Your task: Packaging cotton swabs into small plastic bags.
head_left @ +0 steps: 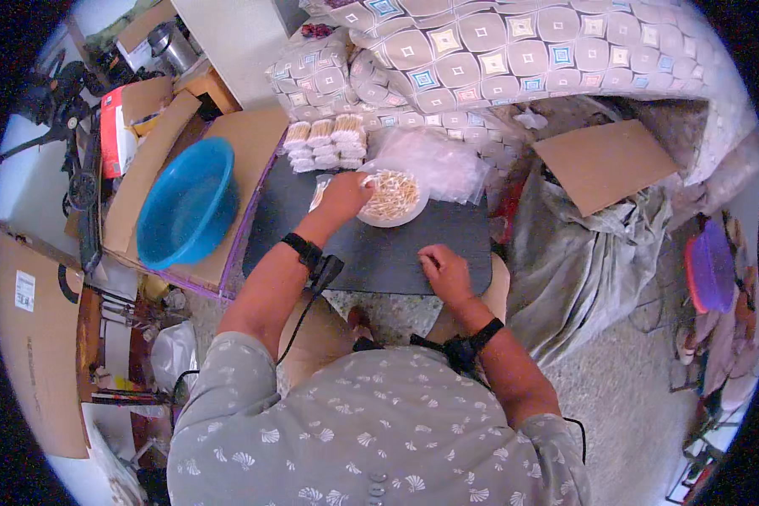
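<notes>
Reaching into a round white bowl [394,199] heaped with thin pale cotton-tipped sticks [390,194], the left hand [346,192] has its fingers curled among them; whether they pinch any I cannot tell. Such sticks look light and bendable, best taken mid-shaft. Nearer the body, the right hand [444,271] rests loosely curled and empty on the dark flat board [379,249]; beyond the fingertips lie bundled sticks [325,142] and a clear plastic bag [434,160].

Bowl of sticks [392,197] sits on board [379,249], basin [185,202] to its left.
</notes>
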Demonstrator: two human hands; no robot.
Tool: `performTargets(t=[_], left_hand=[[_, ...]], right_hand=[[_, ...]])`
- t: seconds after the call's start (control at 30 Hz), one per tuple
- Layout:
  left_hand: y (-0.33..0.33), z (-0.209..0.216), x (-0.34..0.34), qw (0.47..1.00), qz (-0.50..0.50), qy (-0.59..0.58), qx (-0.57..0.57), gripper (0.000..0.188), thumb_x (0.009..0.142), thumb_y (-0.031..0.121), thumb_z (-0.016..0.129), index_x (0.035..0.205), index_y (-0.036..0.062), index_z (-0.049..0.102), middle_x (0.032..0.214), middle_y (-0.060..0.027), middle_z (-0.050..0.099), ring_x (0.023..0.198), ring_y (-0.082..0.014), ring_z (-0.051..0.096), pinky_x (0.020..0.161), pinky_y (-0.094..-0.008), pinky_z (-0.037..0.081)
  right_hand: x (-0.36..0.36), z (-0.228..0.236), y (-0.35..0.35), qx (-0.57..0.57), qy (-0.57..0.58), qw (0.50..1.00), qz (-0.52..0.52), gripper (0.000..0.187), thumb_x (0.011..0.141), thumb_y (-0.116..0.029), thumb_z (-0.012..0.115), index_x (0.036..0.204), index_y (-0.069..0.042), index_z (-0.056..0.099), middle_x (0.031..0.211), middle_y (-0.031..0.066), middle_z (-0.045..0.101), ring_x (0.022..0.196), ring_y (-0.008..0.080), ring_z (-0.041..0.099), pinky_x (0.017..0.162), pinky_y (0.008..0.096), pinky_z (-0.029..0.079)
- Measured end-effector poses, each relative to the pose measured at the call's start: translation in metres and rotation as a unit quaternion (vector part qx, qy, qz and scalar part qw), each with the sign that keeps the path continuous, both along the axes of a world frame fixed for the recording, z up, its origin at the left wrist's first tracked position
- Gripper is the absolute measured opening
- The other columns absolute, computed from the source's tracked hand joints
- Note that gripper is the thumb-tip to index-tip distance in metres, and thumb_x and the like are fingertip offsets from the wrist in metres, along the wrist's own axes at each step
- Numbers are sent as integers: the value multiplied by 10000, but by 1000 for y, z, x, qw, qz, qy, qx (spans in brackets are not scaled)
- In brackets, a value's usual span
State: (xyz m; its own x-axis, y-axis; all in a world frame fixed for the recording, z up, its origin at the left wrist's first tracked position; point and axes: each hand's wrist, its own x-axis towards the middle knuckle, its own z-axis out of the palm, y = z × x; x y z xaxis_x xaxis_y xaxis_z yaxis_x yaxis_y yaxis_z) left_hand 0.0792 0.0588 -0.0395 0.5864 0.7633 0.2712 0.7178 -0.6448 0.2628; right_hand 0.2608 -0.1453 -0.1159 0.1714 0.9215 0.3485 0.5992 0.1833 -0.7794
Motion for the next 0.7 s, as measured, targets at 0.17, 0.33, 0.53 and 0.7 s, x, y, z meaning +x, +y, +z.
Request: performTargets(t=[0.17, 0.33, 0.53, 0.7], left_hand=[[-17, 7, -9, 982, 3, -168, -83, 241, 769, 261, 638, 869, 42, 631, 724, -162, 625, 702, -301, 620, 667, -417, 466], [-70, 11, -5, 900, 28, -291, -323, 202, 792, 257, 658, 838, 62, 630, 646, -17, 576, 562, -127, 505, 515, -306, 404], [-144, 44, -4, 792, -7, -344, -504, 151, 841, 236, 644, 865, 88, 635, 641, 62, 518, 481, -34, 374, 409, -212, 275], [-157, 41, -8, 762, -28, -356, -540, 156, 846, 233, 642, 894, 84, 640, 661, 62, 520, 475, -29, 370, 401, -206, 270]], right_hand=[[1, 3, -1, 29, -11, 999, 8, 143, 858, -179, 582, 948, -76, 624, 932, 129, 647, 862, 334, 624, 744, 404, 507], [4, -1, -1, -34, 187, 982, 10, 180, 871, -177, 588, 996, -50, 619, 840, 83, 648, 741, 198, 622, 675, 320, 498], [-6, 59, -2, -14, 310, 948, 68, 197, 890, -148, 586, 1059, -52, 615, 830, 10, 627, 684, 65, 535, 593, 230, 455], [-13, 89, -4, -16, 342, 933, 108, 212, 891, -129, 588, 1087, -49, 607, 857, -10, 614, 715, 55, 534, 618, 215, 454]])
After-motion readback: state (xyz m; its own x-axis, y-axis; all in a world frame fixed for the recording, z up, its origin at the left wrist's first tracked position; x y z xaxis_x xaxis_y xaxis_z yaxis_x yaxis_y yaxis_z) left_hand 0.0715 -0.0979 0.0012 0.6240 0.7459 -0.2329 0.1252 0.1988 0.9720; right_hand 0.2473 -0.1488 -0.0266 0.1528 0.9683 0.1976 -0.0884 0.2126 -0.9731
